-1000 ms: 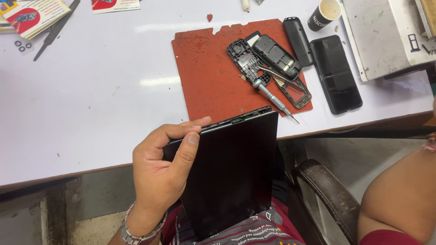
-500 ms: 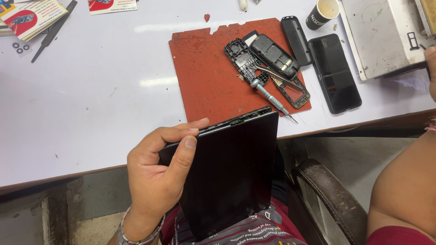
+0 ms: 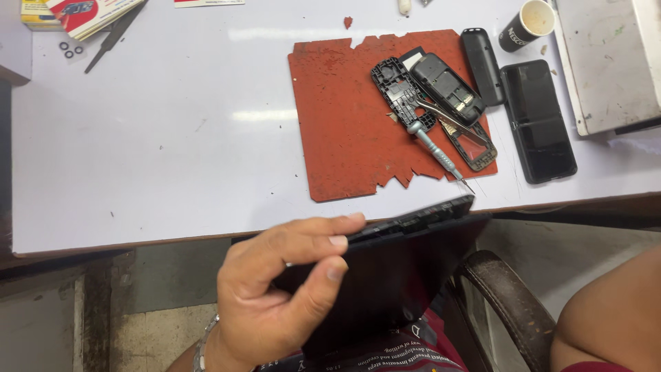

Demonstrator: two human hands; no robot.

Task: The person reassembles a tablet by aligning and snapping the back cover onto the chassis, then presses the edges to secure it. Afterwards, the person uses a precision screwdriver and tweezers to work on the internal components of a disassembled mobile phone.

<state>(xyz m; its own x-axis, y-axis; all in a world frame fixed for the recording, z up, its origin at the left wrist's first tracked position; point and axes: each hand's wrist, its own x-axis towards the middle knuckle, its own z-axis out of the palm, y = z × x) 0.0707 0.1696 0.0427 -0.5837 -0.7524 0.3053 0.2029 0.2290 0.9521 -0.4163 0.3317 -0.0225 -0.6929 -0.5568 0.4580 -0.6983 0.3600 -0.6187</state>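
Left hand: the left hand (image 3: 275, 293) grips the black tablet (image 3: 406, 269) near its top edge, thumb and fingers closed on it, below the table's front edge.
Tablet: flat, dark, tilted almost edge-on, over the lap.
Right arm: only the bare forearm shows at lower right; hand not visible.
Table: a white table (image 3: 172, 151) carries a chipped red mat (image 3: 344, 124).
Mat: a grey screwdriver (image 3: 437, 151) and dismantled phone parts (image 3: 434, 93).
Beyond: a black phone (image 3: 540, 120), paper cup (image 3: 527, 24).
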